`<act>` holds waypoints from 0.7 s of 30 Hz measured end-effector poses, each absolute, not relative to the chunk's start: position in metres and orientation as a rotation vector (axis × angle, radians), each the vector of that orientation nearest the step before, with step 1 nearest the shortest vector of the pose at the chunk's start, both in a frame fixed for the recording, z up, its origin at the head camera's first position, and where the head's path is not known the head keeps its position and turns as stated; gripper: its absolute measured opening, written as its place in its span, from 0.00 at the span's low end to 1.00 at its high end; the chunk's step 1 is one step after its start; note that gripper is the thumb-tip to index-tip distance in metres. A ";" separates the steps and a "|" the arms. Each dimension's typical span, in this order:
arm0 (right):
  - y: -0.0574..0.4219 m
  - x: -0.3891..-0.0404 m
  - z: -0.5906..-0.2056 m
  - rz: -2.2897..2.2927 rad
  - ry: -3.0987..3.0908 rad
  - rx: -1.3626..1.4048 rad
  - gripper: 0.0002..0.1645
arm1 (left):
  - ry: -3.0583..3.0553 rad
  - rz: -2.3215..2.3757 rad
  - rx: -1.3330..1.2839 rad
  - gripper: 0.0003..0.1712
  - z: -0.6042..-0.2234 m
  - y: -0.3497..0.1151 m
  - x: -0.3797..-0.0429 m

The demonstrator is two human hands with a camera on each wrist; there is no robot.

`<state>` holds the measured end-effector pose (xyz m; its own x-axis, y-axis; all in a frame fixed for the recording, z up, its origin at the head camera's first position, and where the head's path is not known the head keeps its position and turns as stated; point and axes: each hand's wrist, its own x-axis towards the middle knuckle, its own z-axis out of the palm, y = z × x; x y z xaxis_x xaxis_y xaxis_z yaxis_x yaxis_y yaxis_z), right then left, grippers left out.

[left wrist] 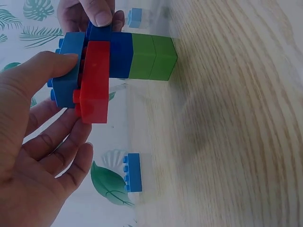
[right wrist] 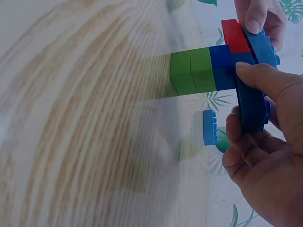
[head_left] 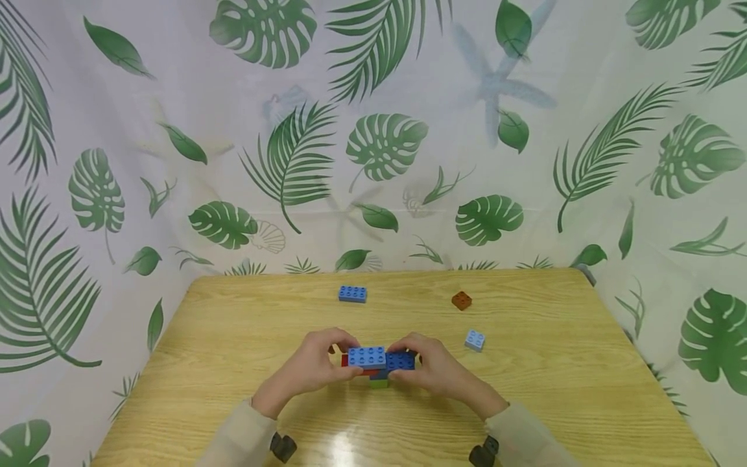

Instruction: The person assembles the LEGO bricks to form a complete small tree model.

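Stacked building bricks stand upright on the table, with two green bricks [left wrist: 142, 56] at the base and a dark blue brick [left wrist: 121, 56] above them. Over that, a red brick [left wrist: 98, 85] sticks out leftward and a long dark blue brick [right wrist: 251, 106] rightward. My left hand [head_left: 315, 364] pinches a medium-blue eight-stud brick [head_left: 366, 357] between thumb and fingers. This brick lies over the red one, slightly tilted, with a narrow gap between them. My right hand [head_left: 433, 367] grips the long dark blue brick, thumb on its near side and fingers behind.
On the wooden table [head_left: 233, 311], another blue eight-stud brick [head_left: 353, 295] lies near the back edge. A reddish-brown brick [head_left: 462, 300] and a small light blue brick [head_left: 475, 340] lie to the right. A leaf-patterned cloth [head_left: 327, 240] hangs behind and along the sides.
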<state>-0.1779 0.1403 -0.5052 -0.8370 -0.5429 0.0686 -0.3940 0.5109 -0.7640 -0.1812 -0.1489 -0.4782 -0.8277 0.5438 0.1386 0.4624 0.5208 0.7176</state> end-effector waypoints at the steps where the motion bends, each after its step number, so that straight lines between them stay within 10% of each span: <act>1: 0.140 -0.178 -0.505 -1.230 2.572 -0.807 0.22 | 2.651 1.199 0.887 0.18 -0.478 -0.149 -0.181; 21: 0.139 -0.177 -0.502 -1.218 2.591 -0.829 0.21 | 2.650 1.130 0.909 0.17 -0.475 -0.147 -0.183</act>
<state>-0.1774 0.1389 -0.5023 -0.8332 -0.5461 0.0867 -0.4153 0.5145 -0.7502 -0.1833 -0.1465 -0.4748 -0.8122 0.5712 0.1183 0.4809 0.5409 0.6901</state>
